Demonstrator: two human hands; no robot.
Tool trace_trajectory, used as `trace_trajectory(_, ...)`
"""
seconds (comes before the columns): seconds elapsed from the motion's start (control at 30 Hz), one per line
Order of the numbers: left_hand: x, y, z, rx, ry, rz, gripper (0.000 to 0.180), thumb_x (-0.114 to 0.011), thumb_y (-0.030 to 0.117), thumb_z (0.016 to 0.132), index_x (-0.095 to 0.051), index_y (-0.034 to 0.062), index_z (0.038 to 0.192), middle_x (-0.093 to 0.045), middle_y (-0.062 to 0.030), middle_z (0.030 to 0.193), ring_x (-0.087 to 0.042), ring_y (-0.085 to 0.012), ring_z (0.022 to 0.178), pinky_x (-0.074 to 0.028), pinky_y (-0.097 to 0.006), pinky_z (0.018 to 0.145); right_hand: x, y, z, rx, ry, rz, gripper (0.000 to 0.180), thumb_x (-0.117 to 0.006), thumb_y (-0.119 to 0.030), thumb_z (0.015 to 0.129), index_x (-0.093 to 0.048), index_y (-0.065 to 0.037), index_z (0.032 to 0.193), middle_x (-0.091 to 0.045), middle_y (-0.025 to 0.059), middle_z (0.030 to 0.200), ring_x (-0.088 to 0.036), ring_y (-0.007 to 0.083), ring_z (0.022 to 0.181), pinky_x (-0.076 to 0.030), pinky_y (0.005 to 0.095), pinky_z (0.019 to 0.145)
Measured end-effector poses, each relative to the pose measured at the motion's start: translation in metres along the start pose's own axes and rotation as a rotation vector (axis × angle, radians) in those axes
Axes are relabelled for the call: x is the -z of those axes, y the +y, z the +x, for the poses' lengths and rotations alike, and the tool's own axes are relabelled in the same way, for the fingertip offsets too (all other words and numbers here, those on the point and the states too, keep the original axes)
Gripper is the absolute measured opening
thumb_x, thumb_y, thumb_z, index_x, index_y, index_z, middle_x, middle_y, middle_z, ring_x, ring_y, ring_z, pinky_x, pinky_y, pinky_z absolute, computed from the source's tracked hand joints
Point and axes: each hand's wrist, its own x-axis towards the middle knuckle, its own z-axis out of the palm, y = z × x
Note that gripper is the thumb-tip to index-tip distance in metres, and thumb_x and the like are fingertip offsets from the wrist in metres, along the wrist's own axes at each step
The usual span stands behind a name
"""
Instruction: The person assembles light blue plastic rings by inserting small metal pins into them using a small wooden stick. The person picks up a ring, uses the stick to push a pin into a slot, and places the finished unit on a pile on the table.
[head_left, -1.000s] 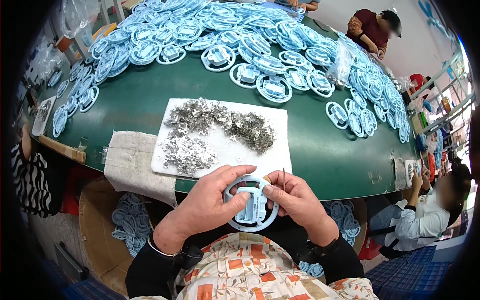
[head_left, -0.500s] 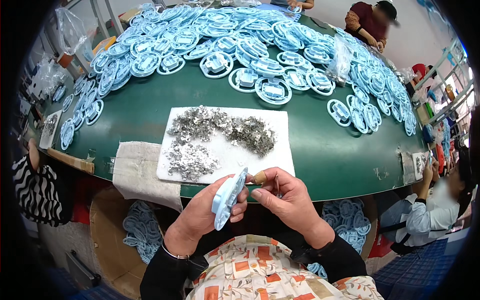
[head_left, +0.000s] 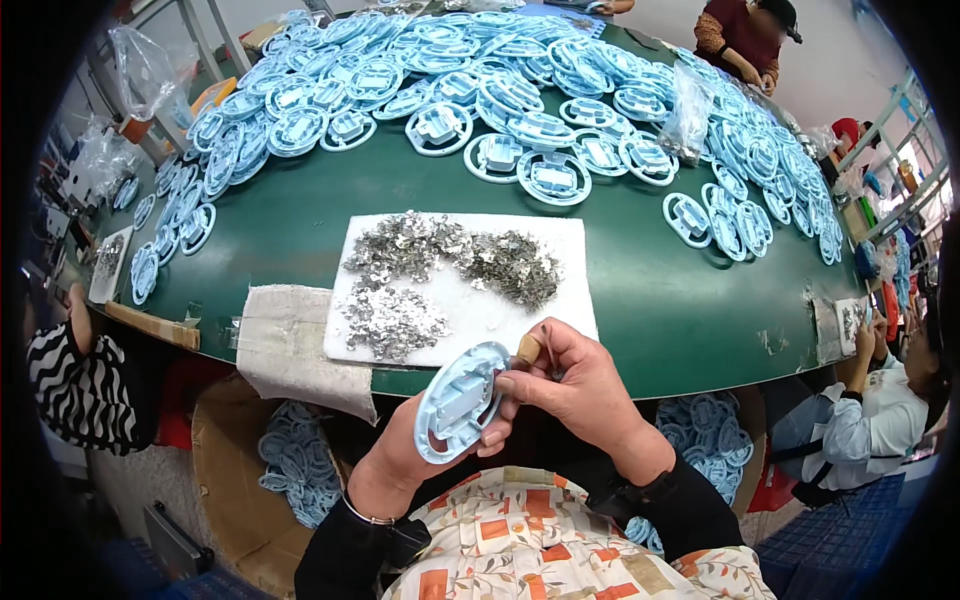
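A light-blue oval plastic part [head_left: 462,402] is gripped in my left hand [head_left: 400,445], tilted with its moulded inner face showing. The fingers wrap behind it and come out at its right edge. My right hand [head_left: 590,395] is closed in a pinch against that same edge, and a tan covering [head_left: 529,349] sits on one of its fingertips. Whatever lies between the pinched fingers is too small and hidden to make out. Just beyond both hands, small silvery metal pieces [head_left: 395,322] lie heaped on a white foam board [head_left: 570,300].
More blue oval parts [head_left: 440,125] are piled across the far side of the green table [head_left: 660,320]. A pale cloth [head_left: 300,335] hangs over the near edge. Below stands a cardboard box [head_left: 225,460] holding blue parts. Co-workers sit at left and right, and another person [head_left: 740,40] is opposite.
The blue part has turned from nearly edge-on to show its inner face. My right fingers have come in against its edge. The whole view has shifted slightly.
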Motion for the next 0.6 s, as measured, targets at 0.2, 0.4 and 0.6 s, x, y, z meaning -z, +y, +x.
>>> trace_trajectory(0.2, 0.016, 0.014, -0.020, -0.059, -0.157, -0.315, 0.101, -0.073, 0.059, 0.083, -0.037, -0.0079, 0.150, -0.063, -0.0276, 0.118, -0.067, -0.0279, 0.082, -0.051, -0.034, 0.066, 0.017, 0.011, -0.009, 0.103, 0.130, -0.005, 0.009, -0.069, -0.007, 0.097, -0.062, -0.001, 0.096, -0.053, -0.0073, 0.077, -0.043, 0.0008, 0.068, -0.036, 0.0187, 0.060)
trace_trajectory(0.4, 0.027, 0.049, -0.096, -0.246, -0.098, -0.306, 0.101, -0.079, 0.054, 0.080, -0.037, -0.0050, 0.151, -0.062, -0.0305, 0.120, -0.067, -0.0354, 0.089, -0.055, -0.039, 0.076, 0.039, 0.034, -0.019, 0.158, 0.244, -0.038, 0.011, -0.062, -0.010, 0.102, -0.060, -0.004, 0.093, -0.047, -0.0084, 0.069, -0.040, 0.0002, 0.059, -0.032, 0.0184, 0.053)
trace_trajectory(0.6, 0.066, 0.078, -0.191, -0.512, 0.254, 0.020, 0.087, -0.070, 0.053, 0.088, -0.043, -0.0036, 0.148, -0.063, -0.0191, 0.117, -0.060, -0.0214, 0.082, -0.047, -0.031, 0.068, 0.067, 0.053, -0.018, 0.248, 0.366, -0.084, 0.018, -0.061, -0.019, 0.104, -0.058, -0.005, 0.093, -0.047, -0.0069, 0.067, -0.040, 0.0000, 0.053, -0.029, 0.0176, 0.047)
